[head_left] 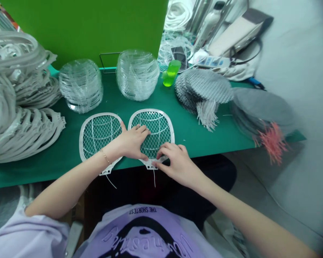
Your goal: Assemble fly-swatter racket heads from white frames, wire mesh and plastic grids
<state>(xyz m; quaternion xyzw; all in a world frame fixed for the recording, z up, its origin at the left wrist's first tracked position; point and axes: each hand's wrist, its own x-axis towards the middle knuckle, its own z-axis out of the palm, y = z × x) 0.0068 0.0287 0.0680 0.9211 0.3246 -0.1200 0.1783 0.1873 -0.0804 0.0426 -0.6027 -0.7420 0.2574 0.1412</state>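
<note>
Two white racket-shaped frames lie side by side at the table's front edge, each filled with diamond mesh. My left hand (136, 142) rests with its fingers spread on the right racket frame (173, 130), its thumb close to the neck. At that frame's lower right, my right hand (174, 159) pinches near the neck, where a thin white wire hangs down; what lies between the fingertips is hidden. The left racket frame (81, 143) sits partly under my left wrist, with another wire hanging from its neck.
Stacked white frames (21, 139) fill the table's left side. Two stacks of clear plastic rings (80, 86) stand at the back, before a green panel (83, 28). To the right are a green bottle (171, 73), grey mesh discs (210, 84) and darker discs (261, 104) with red-tipped wires (273, 141).
</note>
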